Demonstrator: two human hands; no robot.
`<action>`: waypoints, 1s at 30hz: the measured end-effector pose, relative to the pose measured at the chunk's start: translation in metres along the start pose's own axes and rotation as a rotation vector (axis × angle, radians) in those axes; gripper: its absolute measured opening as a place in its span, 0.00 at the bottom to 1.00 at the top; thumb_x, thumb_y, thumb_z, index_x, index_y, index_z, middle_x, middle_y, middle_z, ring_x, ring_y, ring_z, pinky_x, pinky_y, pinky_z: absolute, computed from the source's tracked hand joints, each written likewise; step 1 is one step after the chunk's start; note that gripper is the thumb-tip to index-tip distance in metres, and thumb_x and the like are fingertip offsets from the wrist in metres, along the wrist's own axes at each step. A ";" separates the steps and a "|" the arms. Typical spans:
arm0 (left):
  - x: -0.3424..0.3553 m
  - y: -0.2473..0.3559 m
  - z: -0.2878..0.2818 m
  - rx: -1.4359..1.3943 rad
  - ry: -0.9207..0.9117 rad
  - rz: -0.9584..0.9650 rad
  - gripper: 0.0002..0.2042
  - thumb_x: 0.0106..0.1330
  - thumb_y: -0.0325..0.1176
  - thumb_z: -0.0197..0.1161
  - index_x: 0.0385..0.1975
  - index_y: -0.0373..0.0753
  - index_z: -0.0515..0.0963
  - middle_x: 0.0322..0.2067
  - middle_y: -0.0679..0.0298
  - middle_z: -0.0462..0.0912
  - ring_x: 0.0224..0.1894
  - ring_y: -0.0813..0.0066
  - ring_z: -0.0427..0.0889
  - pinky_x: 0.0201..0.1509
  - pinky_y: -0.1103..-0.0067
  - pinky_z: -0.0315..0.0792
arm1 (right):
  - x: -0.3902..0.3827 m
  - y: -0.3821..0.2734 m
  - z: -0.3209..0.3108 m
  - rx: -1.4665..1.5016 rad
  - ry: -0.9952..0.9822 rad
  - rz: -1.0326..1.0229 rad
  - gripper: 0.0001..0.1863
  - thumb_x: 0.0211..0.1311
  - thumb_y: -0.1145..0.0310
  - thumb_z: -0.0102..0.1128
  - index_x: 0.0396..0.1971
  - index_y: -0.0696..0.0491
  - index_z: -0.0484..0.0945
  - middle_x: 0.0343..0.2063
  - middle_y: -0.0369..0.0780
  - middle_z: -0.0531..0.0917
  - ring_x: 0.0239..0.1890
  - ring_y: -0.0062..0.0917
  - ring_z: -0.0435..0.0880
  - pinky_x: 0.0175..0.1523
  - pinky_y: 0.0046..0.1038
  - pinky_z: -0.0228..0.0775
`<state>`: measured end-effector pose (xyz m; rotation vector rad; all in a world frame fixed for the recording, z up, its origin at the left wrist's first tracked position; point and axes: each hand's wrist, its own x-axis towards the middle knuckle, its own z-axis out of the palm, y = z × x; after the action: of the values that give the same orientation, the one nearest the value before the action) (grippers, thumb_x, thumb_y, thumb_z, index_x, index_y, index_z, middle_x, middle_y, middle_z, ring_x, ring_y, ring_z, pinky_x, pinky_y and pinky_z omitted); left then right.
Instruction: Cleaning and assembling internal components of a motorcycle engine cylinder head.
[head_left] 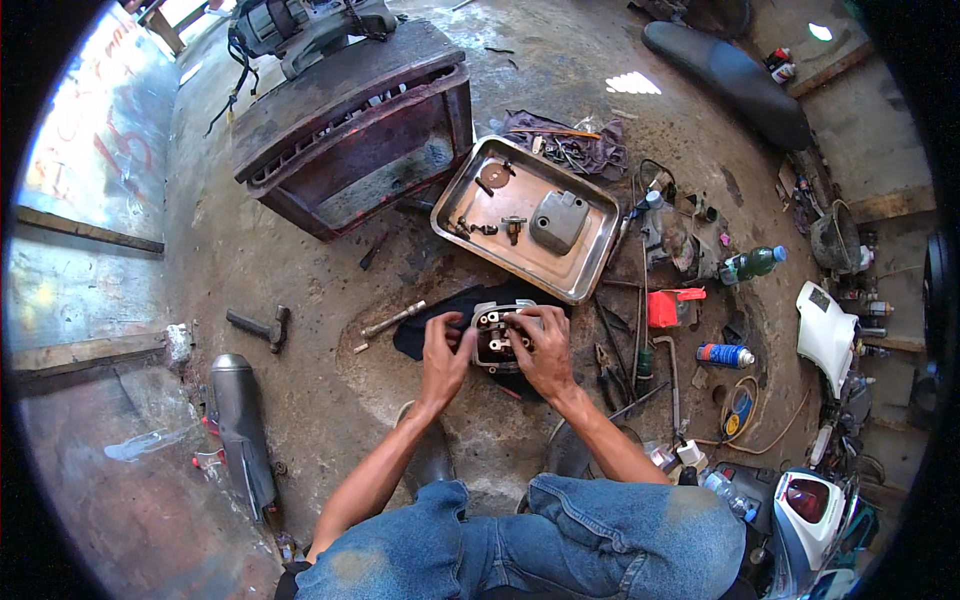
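Note:
A metal engine cylinder head sits on a dark cloth on the floor between my feet, its open side facing up. At its left edge is my left hand, thumb and fingers apart with nothing visible between them. My right hand reaches over the right side, fingers bent and closed together at the parts inside; whatever they grip is hidden. Just beyond, a metal tray carries a grey engine cover, a round sprocket-like disc and several small dark parts.
A socket wrench and a hammer lie left, near an exhaust muffler. To the right are pliers, a red box, a blue spray can and a green bottle. A wooden bench stands beyond the tray.

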<state>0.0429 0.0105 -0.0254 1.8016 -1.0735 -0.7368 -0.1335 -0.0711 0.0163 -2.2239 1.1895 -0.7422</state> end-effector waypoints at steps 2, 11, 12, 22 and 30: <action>-0.006 -0.022 0.003 -0.072 0.105 -0.117 0.13 0.79 0.36 0.60 0.52 0.31 0.79 0.45 0.58 0.84 0.43 0.70 0.85 0.47 0.74 0.80 | -0.001 -0.002 -0.001 0.022 0.029 0.042 0.14 0.61 0.73 0.71 0.48 0.53 0.86 0.47 0.42 0.81 0.54 0.39 0.77 0.61 0.42 0.68; -0.010 -0.035 -0.007 0.001 -0.287 -0.419 0.16 0.81 0.38 0.56 0.51 0.31 0.85 0.37 0.62 0.89 0.34 0.76 0.85 0.41 0.76 0.79 | -0.032 0.028 0.004 0.224 0.050 0.574 0.20 0.75 0.61 0.63 0.61 0.54 0.81 0.50 0.48 0.80 0.55 0.42 0.83 0.59 0.39 0.75; -0.010 -0.036 -0.009 0.002 -0.287 -0.419 0.16 0.81 0.38 0.56 0.51 0.31 0.85 0.37 0.62 0.89 0.34 0.76 0.85 0.41 0.76 0.79 | -0.034 0.033 0.008 0.225 0.051 0.574 0.20 0.75 0.61 0.63 0.61 0.54 0.81 0.50 0.48 0.80 0.55 0.42 0.83 0.59 0.39 0.75; 0.000 -0.050 -0.014 -0.185 -0.427 -0.435 0.14 0.75 0.31 0.61 0.55 0.31 0.82 0.42 0.63 0.88 0.42 0.77 0.84 0.49 0.76 0.77 | -0.058 0.082 0.021 0.733 -0.040 0.830 0.15 0.77 0.69 0.59 0.55 0.60 0.84 0.48 0.41 0.90 0.46 0.25 0.88 0.52 0.29 0.80; 0.000 -0.029 -0.007 -0.220 -0.263 -0.257 0.11 0.72 0.29 0.64 0.50 0.32 0.82 0.39 0.59 0.88 0.35 0.76 0.85 0.40 0.74 0.79 | -0.061 0.074 0.018 0.680 0.113 0.837 0.12 0.72 0.72 0.67 0.51 0.59 0.85 0.38 0.38 0.90 0.40 0.18 0.88 0.45 0.25 0.83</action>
<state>0.0596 0.0203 -0.0488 1.7005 -0.8923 -1.2265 -0.1928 -0.0519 -0.0583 -1.0109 1.4712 -0.7482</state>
